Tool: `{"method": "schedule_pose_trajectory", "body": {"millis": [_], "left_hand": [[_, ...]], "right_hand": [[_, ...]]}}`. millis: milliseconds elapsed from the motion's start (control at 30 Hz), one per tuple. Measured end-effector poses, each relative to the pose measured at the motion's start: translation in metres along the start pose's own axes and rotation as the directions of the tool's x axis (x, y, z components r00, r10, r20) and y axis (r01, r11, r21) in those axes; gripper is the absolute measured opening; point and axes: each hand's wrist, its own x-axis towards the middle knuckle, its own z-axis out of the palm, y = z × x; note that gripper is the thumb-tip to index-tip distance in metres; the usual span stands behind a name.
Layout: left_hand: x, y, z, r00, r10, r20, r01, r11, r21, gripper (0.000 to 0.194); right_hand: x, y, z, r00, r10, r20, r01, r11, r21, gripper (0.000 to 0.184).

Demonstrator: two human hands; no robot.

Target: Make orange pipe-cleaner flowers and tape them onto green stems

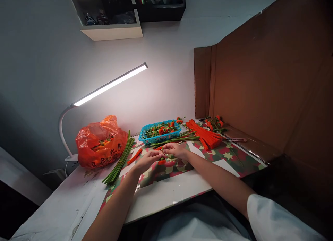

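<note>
Over the middle of the patterned mat, my left hand [146,161] pinches a small orange flower [161,161] with green parts, its head hanging down. My right hand [177,151] closes its fingertips on the flower's green stem, touching the left fingertips. Fine detail between the fingers is too small to make out. A short orange fuzzy piece [134,156] lies left of my hands. Just behind them sits a blue plastic basket [147,141] of orange flowers and green stems.
A bundle of green fuzzy stems [118,166] lies at left, beside an orange plastic bag [90,149]. Orange fuzzy stems [204,133] and scissors [238,139] are at right. A lit desk lamp [111,84] stands behind; a cardboard wall [255,71] rises at right.
</note>
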Motion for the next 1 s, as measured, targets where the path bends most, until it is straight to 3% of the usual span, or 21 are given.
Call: {"method": "schedule_pose_trajectory", "body": {"millis": [200, 300, 400, 500, 600, 667, 733, 900, 1000], "left_hand": [[0.005, 0.003, 0.015, 0.967, 0.019, -0.253, 0.016, 0.991, 0.134, 0.039], [0.006, 0.003, 0.017, 0.959, 0.024, -0.281, 0.016, 0.99, 0.142, 0.04], [0.005, 0.001, 0.011, 0.979, -0.021, -0.204, 0.026, 0.999, 0.024, 0.041], [0.003, -0.003, 0.004, 0.997, -0.042, -0.063, 0.038, 0.997, -0.068, 0.04], [0.001, -0.006, -0.001, 0.997, -0.04, 0.061, 0.05, 0.983, -0.175, 0.04], [0.001, -0.005, 0.0, 0.995, -0.051, 0.086, 0.068, 0.974, -0.215, 0.041], [0.002, -0.004, 0.003, 0.997, -0.073, 0.032, 0.077, 0.983, -0.165, 0.043], [0.006, 0.0, 0.013, 0.962, -0.018, -0.272, 0.046, 0.994, 0.096, 0.042], [0.007, -0.002, 0.014, 0.954, -0.013, -0.299, 0.057, 0.989, 0.139, 0.041]], "right_hand": [[0.003, -0.001, 0.002, 0.98, 0.017, -0.2, -0.034, 0.996, -0.083, 0.033], [0.002, -0.004, 0.002, 0.976, 0.011, -0.217, -0.031, 0.995, -0.09, 0.034], [0.0, -0.008, 0.001, 0.985, -0.006, -0.173, -0.008, 0.997, -0.08, 0.037], [-0.002, -0.011, 0.0, 0.998, 0.006, -0.068, -0.004, 1.0, 0.023, 0.04], [-0.003, -0.011, 0.001, 0.999, 0.015, 0.052, -0.022, 0.991, 0.132, 0.041], [-0.002, -0.009, 0.001, 0.997, 0.016, 0.076, -0.027, 0.989, 0.149, 0.041], [-0.001, -0.006, 0.001, 0.999, 0.022, 0.023, -0.024, 0.994, 0.102, 0.04], [0.003, 0.005, 0.002, 0.975, 0.014, -0.221, -0.033, 0.996, -0.082, 0.035], [0.003, 0.007, 0.005, 0.969, 0.034, -0.243, -0.053, 0.996, -0.073, 0.034]]}}
